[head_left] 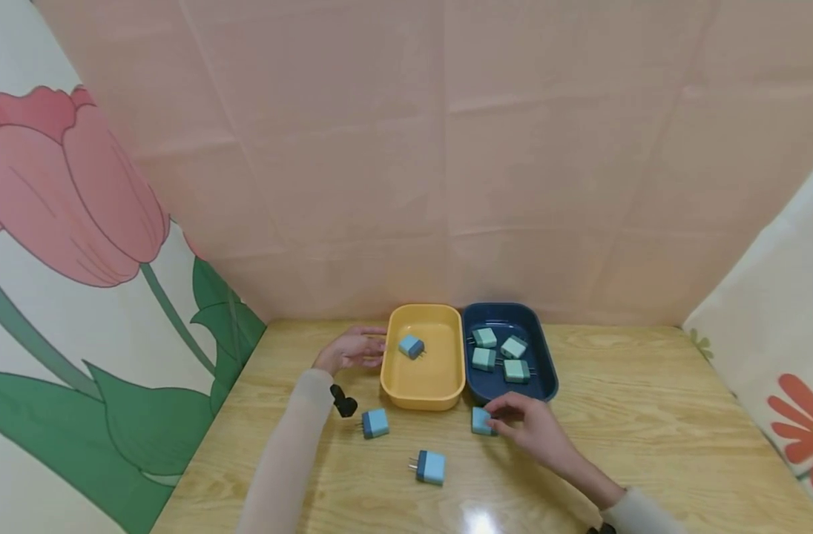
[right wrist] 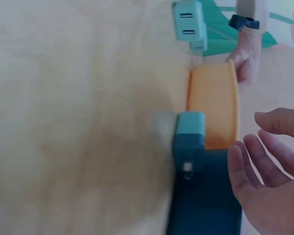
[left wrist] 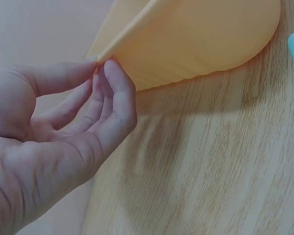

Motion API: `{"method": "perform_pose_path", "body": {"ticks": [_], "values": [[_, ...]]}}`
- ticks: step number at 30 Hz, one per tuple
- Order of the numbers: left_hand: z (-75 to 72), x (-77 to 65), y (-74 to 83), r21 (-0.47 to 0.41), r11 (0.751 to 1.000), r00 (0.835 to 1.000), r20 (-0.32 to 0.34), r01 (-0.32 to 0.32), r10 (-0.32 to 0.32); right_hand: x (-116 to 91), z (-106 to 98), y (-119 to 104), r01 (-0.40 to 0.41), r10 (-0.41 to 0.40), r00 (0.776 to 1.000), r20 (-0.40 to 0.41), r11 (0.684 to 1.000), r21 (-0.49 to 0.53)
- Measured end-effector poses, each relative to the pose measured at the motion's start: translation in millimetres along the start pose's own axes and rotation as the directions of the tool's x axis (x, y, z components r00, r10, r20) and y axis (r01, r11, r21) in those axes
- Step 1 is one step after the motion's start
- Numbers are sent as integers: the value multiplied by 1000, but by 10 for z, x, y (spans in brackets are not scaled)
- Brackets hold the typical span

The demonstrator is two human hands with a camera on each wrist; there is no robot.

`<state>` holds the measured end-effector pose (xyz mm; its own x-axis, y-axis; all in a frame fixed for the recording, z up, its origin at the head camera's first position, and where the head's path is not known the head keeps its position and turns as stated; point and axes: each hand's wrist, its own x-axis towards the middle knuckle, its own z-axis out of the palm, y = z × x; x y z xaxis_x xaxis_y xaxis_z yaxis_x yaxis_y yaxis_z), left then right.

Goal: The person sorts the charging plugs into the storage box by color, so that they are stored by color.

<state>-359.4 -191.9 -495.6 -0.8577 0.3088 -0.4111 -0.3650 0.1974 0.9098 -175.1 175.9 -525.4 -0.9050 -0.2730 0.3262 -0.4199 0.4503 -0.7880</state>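
Now your left hand (head_left: pixel 356 348) pinches the yellow plastic tray (head_left: pixel 420 386); your right hand (head_left: pixel 530 426), loosely parted, hovers at the two-tone blue cubic charger (head_left: pixel 481 421) in from the wooden desk's (head_left: pixel 633 415) far edge; an off-centre grasp could skid it.

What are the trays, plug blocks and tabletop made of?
Yellow tray: probably molded plastic, smooth and slightly glossy, with rounded corners. Dark blue tray: likely the same, judging by its similar shape and sheen. Plug blocks: seemingly smooth hard plastic, evenly colored, with silvery, likely metal prongs. Tabletop: wood or wood-look laminate, glossy; grain and glare show.
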Motion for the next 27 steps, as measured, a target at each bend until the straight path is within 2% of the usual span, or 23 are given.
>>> {"method": "perform_pose_path", "body": {"ticks": [4, 9, 15, 22, 27], "values": [[12, -5, 6, 4, 1000, 1000, 5, -1, 1, -75, 26, 60, 66, -67, 998, -15, 997, -41], [15, -22, 14, 7, 1000, 1000, 14, -5, 5, -130, 50, 132, 154, -159, 987, -22, 977, -150], [4, -42, 12, 11, 1000, 1000, 15, -5, 4, -148, 62, 184, 150, -150, 989, 14, 964, -219], [5, -26, -12, 4, 1000, 1000, 18, -5, 5, -156, 101, 242, 201, -216, 976, -19, 935, -292], [-6, -8, -17, -14, 1000, 1000, 13, -7, 7, -149, 109, 254, 166, -176, 984, -2, 934, -316]]}}
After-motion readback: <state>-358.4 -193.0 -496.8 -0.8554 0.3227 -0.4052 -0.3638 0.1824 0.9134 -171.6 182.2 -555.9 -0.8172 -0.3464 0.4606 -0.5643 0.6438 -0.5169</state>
